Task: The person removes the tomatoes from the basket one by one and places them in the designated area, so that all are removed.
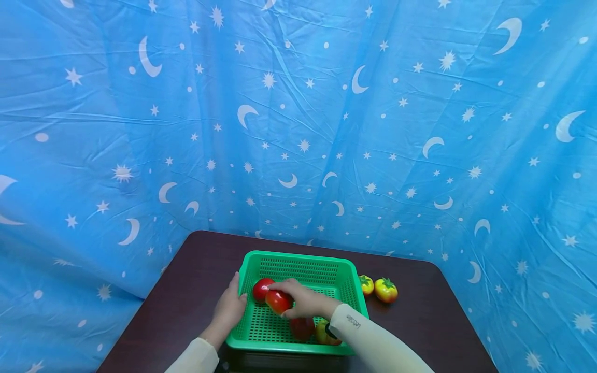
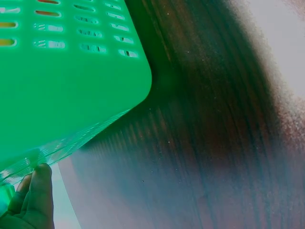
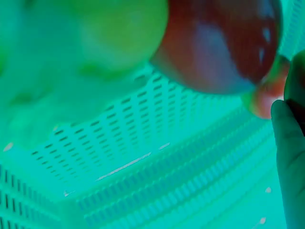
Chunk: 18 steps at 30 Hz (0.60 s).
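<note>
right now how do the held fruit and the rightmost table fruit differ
The held fruit looks mostly red; the table fruit is yellow with red low down. The table fruit shows a green leafy top; the held fruit shows none. The right hand grips the held fruit; the table fruit rests untouched. Both look rounded.

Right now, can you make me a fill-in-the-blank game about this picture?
1. The color of the basket is ____.
2. Left or right, it's the ____ hand that grips a red fruit.
3. Outside the basket, ____ yellow-and-red fruits show on the table.
4. The curtain has white dots, moons and ____.

Missing words: green; right; two; stars.
</note>
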Available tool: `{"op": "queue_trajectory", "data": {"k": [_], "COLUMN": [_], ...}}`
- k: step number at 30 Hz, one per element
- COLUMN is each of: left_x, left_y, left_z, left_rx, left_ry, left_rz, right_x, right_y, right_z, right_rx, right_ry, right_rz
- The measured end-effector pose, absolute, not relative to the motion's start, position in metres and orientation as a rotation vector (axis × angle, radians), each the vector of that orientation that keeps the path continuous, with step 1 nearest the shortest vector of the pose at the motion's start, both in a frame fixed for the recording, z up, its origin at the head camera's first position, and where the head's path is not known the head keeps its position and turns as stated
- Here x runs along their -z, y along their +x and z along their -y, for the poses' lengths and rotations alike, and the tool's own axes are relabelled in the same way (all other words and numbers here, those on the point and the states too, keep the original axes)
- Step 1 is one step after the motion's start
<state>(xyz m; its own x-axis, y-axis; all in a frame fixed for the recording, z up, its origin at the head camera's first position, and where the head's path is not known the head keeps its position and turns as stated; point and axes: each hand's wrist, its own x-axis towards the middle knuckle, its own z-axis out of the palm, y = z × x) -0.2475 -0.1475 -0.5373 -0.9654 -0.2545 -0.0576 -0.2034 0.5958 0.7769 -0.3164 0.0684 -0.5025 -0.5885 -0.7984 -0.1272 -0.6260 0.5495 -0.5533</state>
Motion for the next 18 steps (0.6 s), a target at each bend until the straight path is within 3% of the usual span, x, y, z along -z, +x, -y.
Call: {"op": "queue_trajectory", "data": {"k": [18], "left_x": [0.533], "left_y": [-0.247], "left_z": [0.147], "left_rx": [1.326], "left_ry": [0.403], "left_rz": [2.765], "right_x": [0.480], "right_y": [-0.334], "right_z": [-0.117], "right_rx": [0.899], "right_ry": [-1.065], "right_rz": [-2.547]}}
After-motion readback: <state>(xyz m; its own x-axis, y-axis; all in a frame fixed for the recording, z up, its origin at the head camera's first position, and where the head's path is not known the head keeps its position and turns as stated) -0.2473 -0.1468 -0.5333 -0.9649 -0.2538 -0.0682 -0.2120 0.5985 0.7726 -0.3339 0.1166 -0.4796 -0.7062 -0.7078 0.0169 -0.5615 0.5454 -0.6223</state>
